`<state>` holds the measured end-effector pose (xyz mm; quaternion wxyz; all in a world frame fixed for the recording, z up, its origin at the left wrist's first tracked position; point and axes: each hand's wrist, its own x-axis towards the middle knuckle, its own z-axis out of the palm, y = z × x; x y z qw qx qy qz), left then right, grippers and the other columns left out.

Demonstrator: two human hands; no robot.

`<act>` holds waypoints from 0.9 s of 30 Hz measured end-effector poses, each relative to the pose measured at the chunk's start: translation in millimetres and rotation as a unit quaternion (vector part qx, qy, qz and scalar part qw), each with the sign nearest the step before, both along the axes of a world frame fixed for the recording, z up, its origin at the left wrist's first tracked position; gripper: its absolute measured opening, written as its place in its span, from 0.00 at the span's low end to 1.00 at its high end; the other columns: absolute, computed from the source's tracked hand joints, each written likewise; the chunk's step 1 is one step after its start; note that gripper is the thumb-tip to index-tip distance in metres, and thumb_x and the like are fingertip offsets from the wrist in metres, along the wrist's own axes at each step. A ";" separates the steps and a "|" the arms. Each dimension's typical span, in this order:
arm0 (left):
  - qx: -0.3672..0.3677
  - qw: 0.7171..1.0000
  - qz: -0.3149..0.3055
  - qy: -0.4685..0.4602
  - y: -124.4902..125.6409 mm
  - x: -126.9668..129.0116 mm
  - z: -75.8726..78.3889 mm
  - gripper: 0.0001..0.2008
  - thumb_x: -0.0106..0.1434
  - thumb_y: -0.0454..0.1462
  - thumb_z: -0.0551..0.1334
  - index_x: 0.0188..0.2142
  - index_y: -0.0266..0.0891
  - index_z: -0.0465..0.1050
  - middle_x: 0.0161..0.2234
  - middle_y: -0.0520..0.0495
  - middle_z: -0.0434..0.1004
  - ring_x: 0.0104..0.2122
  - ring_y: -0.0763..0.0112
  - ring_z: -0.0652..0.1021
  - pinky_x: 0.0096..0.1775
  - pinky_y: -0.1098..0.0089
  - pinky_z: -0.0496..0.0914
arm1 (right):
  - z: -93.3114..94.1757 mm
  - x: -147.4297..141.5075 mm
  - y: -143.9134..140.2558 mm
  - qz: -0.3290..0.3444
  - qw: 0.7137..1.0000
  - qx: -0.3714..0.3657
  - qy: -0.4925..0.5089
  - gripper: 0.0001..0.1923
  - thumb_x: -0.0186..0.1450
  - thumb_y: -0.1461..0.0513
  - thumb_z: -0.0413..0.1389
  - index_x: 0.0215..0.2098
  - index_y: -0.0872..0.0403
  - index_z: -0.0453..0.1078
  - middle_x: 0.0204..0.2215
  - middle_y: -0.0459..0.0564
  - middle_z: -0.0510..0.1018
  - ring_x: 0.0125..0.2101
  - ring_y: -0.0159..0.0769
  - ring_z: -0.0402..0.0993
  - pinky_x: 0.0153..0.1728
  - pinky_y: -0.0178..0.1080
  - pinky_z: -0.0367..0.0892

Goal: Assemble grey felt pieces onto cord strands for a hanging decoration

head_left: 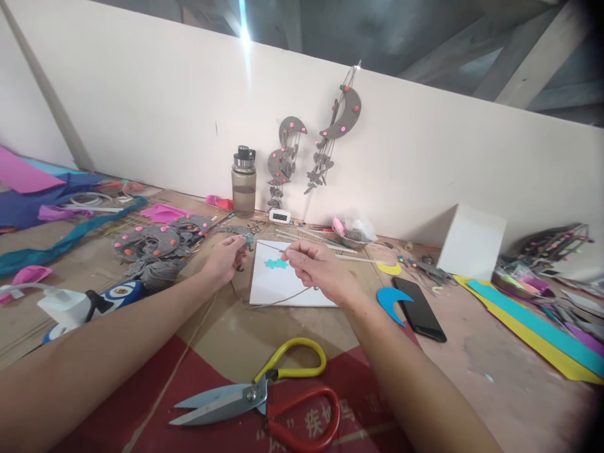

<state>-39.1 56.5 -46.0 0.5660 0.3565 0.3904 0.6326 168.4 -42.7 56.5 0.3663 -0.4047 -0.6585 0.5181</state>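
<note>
My left hand is closed in a pinch on a small teal cut-out piece, mostly hidden by the fingertips. A thin grey cord runs from it to my right hand, whose thumb and forefinger pinch the cord; whether a needle is there too I cannot tell. The cord's slack hangs in a loop below both hands. Between them, a teal snowflake-like cut-out lies on a white pad. Nearer to me rest large scissors with one yellow and one red handle, blades apart, pointing left.
A blue crescent overlaps a black phone on the right. Grey felt pieces with pompoms and grey yarn lie left. A bottle and a small clock stand by the wall, where crescent hangings hang.
</note>
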 end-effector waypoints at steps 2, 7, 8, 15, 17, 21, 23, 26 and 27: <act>-0.004 1.000 -0.006 0.003 -1.5 0.2 0.0 0.14 0.48 0.40 0.69 0.27 0.36 0.66 0.19 0.55 0.67 0.17 0.80 0.68 0.18 0.79 0.59 | 10.8 6.5 -3.5 0.020 1.000 0.000 -0.011 0.13 0.61 0.52 0.54 0.33 0.54 0.68 0.17 0.37 0.56 0.18 0.22 0.51 0.17 0.27 0.48; -0.001 1.000 -0.012 0.002 -3.0 0.6 0.1 0.13 0.50 0.40 0.68 0.28 0.35 0.67 0.19 0.54 0.68 0.17 0.81 0.68 0.19 0.79 0.59 | 29.8 16.5 -10.9 0.098 0.995 -0.008 -0.014 0.12 0.62 0.53 0.55 0.36 0.54 0.67 0.21 0.39 0.59 0.19 0.22 0.52 0.16 0.26 0.47; 0.000 1.000 -0.014 0.002 -2.3 0.3 -0.5 0.13 0.51 0.40 0.67 0.27 0.35 0.67 0.19 0.54 0.68 0.17 0.81 0.68 0.19 0.79 0.60 | 32.0 17.1 -12.2 0.115 0.993 -0.008 -0.002 0.12 0.62 0.53 0.55 0.36 0.54 0.67 0.21 0.39 0.60 0.19 0.21 0.52 0.16 0.26 0.47; 0.013 1.000 -0.017 -0.010 1.7 -0.9 -4.4 0.12 0.51 0.39 0.67 0.26 0.35 0.66 0.18 0.56 0.67 0.18 0.81 0.67 0.19 0.79 0.59 | 26.0 10.1 -8.5 0.191 0.978 0.012 -0.080 0.12 0.63 0.53 0.54 0.35 0.55 0.68 0.23 0.41 0.66 0.20 0.22 0.57 0.18 0.26 0.51; 0.016 1.000 -0.020 -0.013 0.8 -0.3 -3.4 0.13 0.50 0.39 0.68 0.26 0.35 0.66 0.18 0.56 0.66 0.17 0.82 0.67 0.20 0.79 0.60 | 14.3 4.1 -2.3 0.191 0.972 0.046 -0.127 0.11 0.63 0.55 0.53 0.34 0.55 0.69 0.24 0.42 0.68 0.22 0.23 0.59 0.20 0.27 0.54; 0.018 0.999 -0.012 -0.024 -0.9 0.8 -1.1 0.14 0.46 0.39 0.70 0.26 0.35 0.67 0.18 0.57 0.66 0.17 0.82 0.67 0.19 0.79 0.59 | -23.6 -11.7 6.9 0.201 0.956 0.095 -0.191 0.10 0.62 0.58 0.53 0.29 0.56 0.70 0.23 0.41 0.70 0.25 0.25 0.62 0.26 0.29 0.57; 0.023 0.999 -0.013 -0.022 -1.0 0.8 -1.1 0.15 0.45 0.40 0.70 0.26 0.35 0.67 0.18 0.57 0.66 0.17 0.82 0.67 0.19 0.79 0.58 | -43.9 -19.8 7.3 0.189 0.951 0.097 -0.224 0.08 0.61 0.59 0.54 0.29 0.55 0.71 0.23 0.41 0.70 0.26 0.26 0.63 0.27 0.30 0.57; 0.028 0.999 -0.025 -0.018 -0.3 0.3 -2.0 0.16 0.44 0.41 0.70 0.26 0.35 0.67 0.18 0.57 0.66 0.17 0.82 0.66 0.20 0.79 0.58 | -65.5 -30.1 4.0 0.191 0.946 0.085 -0.249 0.08 0.61 0.60 0.53 0.28 0.55 0.71 0.23 0.41 0.72 0.25 0.27 0.65 0.26 0.30 0.57; 0.029 0.999 -0.030 -0.017 -0.1 0.1 -2.2 0.17 0.44 0.42 0.70 0.26 0.35 0.67 0.18 0.58 0.65 0.17 0.82 0.66 0.20 0.79 0.58 | -69.4 -32.8 2.4 0.180 0.945 0.093 -0.256 0.08 0.61 0.60 0.54 0.27 0.55 0.71 0.22 0.41 0.72 0.25 0.27 0.65 0.25 0.30 0.56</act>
